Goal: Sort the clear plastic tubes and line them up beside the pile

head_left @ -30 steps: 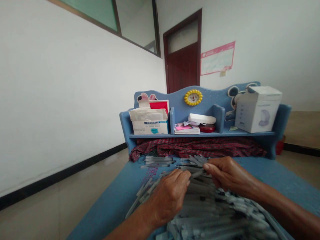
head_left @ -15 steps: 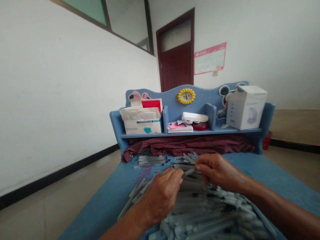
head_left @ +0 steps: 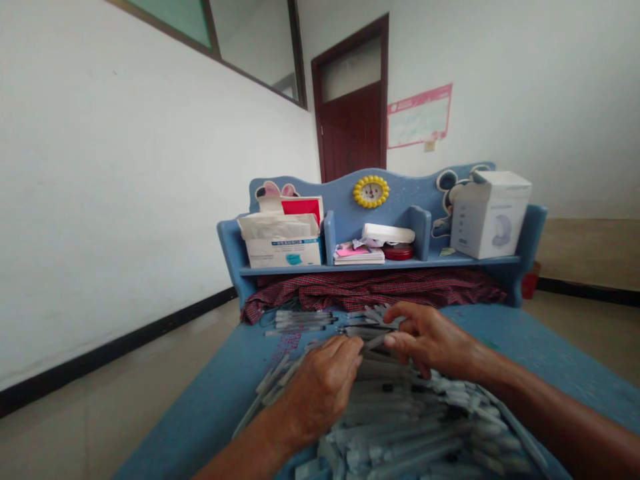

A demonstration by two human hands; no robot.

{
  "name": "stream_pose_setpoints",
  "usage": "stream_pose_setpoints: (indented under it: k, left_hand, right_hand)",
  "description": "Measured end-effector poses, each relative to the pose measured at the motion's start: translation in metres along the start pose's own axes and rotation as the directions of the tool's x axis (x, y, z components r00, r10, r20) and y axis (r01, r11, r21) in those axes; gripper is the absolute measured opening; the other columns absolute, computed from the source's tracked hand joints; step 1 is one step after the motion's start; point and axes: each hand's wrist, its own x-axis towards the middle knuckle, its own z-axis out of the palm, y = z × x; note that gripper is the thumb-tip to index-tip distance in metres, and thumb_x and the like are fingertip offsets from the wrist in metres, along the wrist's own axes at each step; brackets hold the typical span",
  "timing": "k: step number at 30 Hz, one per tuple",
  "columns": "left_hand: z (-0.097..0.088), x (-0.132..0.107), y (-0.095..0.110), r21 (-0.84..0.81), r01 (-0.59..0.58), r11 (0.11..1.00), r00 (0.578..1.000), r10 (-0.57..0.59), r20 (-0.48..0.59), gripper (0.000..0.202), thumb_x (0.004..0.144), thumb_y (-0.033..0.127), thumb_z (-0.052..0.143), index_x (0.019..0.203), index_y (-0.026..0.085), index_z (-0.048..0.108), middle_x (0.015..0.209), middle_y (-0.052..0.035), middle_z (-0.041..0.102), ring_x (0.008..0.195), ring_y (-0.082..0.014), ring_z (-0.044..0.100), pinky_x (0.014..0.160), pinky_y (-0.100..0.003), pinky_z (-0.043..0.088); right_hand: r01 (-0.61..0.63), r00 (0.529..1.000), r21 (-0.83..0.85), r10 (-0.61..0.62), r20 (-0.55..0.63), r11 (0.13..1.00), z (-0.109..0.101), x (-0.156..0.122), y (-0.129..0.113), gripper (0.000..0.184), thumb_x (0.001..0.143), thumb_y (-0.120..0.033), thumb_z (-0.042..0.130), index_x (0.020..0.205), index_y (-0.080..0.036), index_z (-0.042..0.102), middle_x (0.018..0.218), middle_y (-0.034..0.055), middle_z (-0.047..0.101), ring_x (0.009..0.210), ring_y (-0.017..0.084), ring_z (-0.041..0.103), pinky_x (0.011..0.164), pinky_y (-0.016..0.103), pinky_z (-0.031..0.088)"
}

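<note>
Room: white walls fill the upper left and upper right of the frame; a dark red door (head_left: 354,113) stands at top centre with a pink-edged notice (head_left: 419,116) to its right.
Desk: a blue desk (head_left: 215,393) runs from the bottom edge up to mid-frame, ending in a raised blue shelf unit (head_left: 415,183) with a wavy back.
Cloth: a red checked cloth (head_left: 370,288) lies bunched under the shelf, across the middle of the frame.
Pile: a heap of clear-wrapped pens (head_left: 400,427) covers the desk in the lower centre and lower right, spreading up towards the cloth; a few lie in a neat row (head_left: 300,321) just left of centre.
White box: a white carton (head_left: 487,213) stands at the right end of the shelf.
Tissue box: an opened box (head_left: 283,243) sits in the left compartment, a red card behind it.
Middle compartment: a small stack of papers (head_left: 359,255) and a red tin (head_left: 399,252).
Left hand (head_left: 320,390): lower centre, resting on the pile, fingers curled closed around one pen end.
Right hand (head_left: 430,337): just right of centre, thumb and forefinger pinching the other end of that pen, the remaining fingers loosely spread.
Held pen (head_left: 374,341): between the two hands, just above the pile.
Clock: a small yellow flower clock (head_left: 371,192) on the shelf back, centre.
</note>
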Motion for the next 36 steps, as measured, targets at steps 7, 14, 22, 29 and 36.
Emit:
stream_pose_setpoints:
  k: [7, 14, 22, 29, 36]
  left_hand:
    - [-0.001, 0.0, 0.0, -0.072, 0.035, 0.997, 0.999, -0.035, -0.002, 0.02, 0.091, 0.016, 0.037, 0.098, 0.016, 0.055, 0.087, -0.0074, 0.065, 0.081, -0.0176, 0.061, 0.073, -0.029, 0.049]
    - [-0.011, 0.006, 0.006, -0.285, 0.278, 0.917, 0.96, -0.259, 0.105, 0.019, 0.09, 0.023, 0.039, 0.092, 0.017, 0.058, 0.075, -0.0009, 0.064, 0.069, -0.013, 0.06, 0.062, -0.023, 0.045]
    - [-0.013, 0.007, 0.008, -0.397, 0.388, 0.832, 0.921, -0.333, 0.203, 0.019, 0.088, 0.024, 0.041, 0.092, 0.018, 0.059, 0.071, 0.0009, 0.064, 0.06, -0.0111, 0.056, 0.058, -0.021, 0.043]
    - [-0.014, 0.009, 0.011, -0.391, 0.361, 0.847, 0.931, -0.307, 0.195, 0.02, 0.084, 0.021, 0.043, 0.088, 0.017, 0.062, 0.069, 0.0005, 0.064, 0.061, -0.012, 0.056, 0.057, -0.021, 0.043]
    - [-0.037, 0.012, -0.026, -0.281, 0.398, 0.873, 0.912, -0.343, 0.226, 0.021, 0.083, 0.026, 0.045, 0.086, 0.018, 0.064, 0.074, 0.0009, 0.064, 0.07, -0.0142, 0.058, 0.064, -0.022, 0.042]
  right_hand:
    - [0.024, 1.0, 0.08, -0.026, 0.015, 0.997, -0.003, 0.0, -0.001, 0.009, 0.078, -0.026, 0.051, 0.079, -0.017, 0.049, 0.058, -0.0037, 0.061, 0.036, 0.006, 0.051, 0.035, 0.015, 0.03]
    - [0.065, 0.998, 0.286, -0.059, -0.032, 0.956, -0.006, -0.001, -0.007, 0.014, 0.068, -0.021, 0.058, 0.077, -0.017, 0.049, 0.065, -0.0037, 0.063, 0.039, 0.008, 0.056, 0.033, 0.016, 0.032]
    - [0.065, 0.992, 0.289, -0.03, -0.121, 0.955, -0.001, 0.0, -0.007, 0.022, 0.071, -0.036, 0.06, 0.078, -0.016, 0.056, 0.06, -0.0031, 0.061, 0.036, 0.009, 0.055, 0.033, 0.017, 0.036]
    - [0.052, 0.998, 0.201, -0.044, -0.046, 0.978, 0.001, -0.002, -0.006, 0.022, 0.076, -0.038, 0.056, 0.072, -0.016, 0.053, 0.058, -0.0035, 0.059, 0.037, 0.009, 0.056, 0.034, 0.016, 0.035]
    - [0.097, 0.964, 0.163, -0.052, -0.262, 0.982, -0.024, 0.005, 0.001, 0.023, 0.078, -0.038, 0.054, 0.071, -0.017, 0.049, 0.054, -0.0033, 0.059, 0.034, 0.009, 0.053, 0.033, 0.017, 0.032]
